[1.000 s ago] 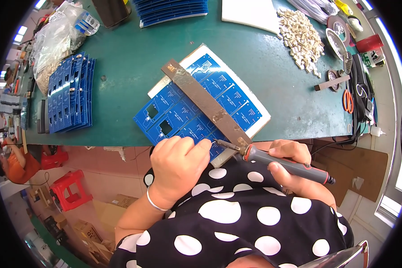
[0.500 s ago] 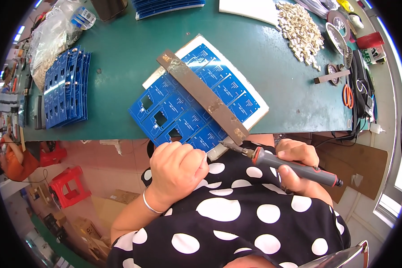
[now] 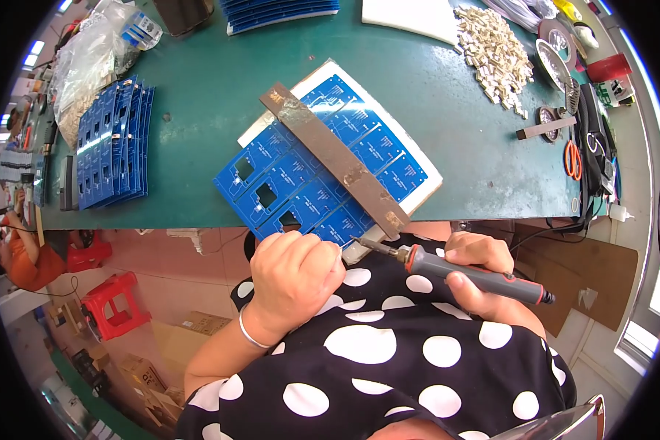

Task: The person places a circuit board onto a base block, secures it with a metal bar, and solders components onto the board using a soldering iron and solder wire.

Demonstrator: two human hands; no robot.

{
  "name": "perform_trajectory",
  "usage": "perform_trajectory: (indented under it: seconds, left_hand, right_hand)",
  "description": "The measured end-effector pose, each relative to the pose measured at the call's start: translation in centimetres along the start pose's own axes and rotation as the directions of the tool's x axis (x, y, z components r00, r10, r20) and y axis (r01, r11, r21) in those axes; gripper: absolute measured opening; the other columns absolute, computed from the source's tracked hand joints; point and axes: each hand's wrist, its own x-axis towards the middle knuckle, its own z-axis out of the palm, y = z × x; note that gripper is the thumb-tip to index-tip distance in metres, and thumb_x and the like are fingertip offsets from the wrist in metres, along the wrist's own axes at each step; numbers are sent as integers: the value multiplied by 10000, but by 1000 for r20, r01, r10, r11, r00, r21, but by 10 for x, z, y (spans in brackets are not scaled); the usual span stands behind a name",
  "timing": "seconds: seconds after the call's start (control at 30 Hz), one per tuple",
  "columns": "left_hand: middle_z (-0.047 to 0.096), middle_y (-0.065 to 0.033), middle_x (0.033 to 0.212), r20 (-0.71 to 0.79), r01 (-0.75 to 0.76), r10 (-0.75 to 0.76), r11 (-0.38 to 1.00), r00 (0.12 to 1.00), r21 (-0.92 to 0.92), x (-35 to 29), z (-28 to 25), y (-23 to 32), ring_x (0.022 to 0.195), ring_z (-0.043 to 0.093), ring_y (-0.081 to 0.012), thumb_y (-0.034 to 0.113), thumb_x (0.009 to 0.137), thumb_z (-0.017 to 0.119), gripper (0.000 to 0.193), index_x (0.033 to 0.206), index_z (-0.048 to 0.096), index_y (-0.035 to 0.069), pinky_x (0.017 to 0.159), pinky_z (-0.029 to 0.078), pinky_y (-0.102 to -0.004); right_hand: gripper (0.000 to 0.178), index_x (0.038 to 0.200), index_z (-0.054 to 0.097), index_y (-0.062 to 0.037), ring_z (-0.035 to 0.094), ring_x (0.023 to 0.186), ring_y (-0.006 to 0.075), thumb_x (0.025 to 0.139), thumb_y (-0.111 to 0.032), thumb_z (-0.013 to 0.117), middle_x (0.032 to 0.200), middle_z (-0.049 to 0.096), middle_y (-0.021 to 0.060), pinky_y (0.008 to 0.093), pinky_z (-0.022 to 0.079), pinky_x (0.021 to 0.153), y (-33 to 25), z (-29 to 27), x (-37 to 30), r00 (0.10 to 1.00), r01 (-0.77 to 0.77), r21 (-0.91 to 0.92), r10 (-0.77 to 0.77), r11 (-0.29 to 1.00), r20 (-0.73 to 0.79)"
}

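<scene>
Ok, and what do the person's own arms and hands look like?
The left hand and right hand are gloveless. A thin silvery bangle circles the left wrist; none shows on the right. The black sleeves, printed with large white polka dots, leave the forearms bare.

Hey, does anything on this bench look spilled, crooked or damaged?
The small pale parts lie in a loose heap, with strays at its near edge, on the green table, so they look spilled, though perhaps put there deliberately. The brown bar across the blue circuit boards looks scuffed and patchy.
</scene>
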Motion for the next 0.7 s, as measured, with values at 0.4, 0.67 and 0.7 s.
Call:
perform_trajectory:
  seconds: [0.4,0.67,0.7]
  left_hand:
    - [473,-47,622,29,-4,3,1000,1000,11,1,1,1,530,472,-244,-52,638,717,226,758,575,77,503,352,-371]
    - [482,-46,623,55,22,-23,999,998,31,5,1,1,543,484,-243,-28,670,734,210,757,575,78,511,358,-377]
    - [484,-46,623,60,25,-27,999,998,33,5,2,1,544,485,-243,-26,673,735,208,758,576,78,511,359,-377]
  right_hand:
    - [231,925,607,-9,641,547,255,790,-131,749,683,661,140,349,502,513,-2,0,4,1000,-14,20,14,1000,12]
    - [229,924,615,-6,659,589,261,784,-126,751,764,690,140,354,526,549,-1,1,4,1000,4,-15,-4,1000,4]
    - [230,924,617,-6,660,590,260,782,-126,752,770,692,140,353,527,550,-1,1,5,1000,2,-21,-2,1000,7]
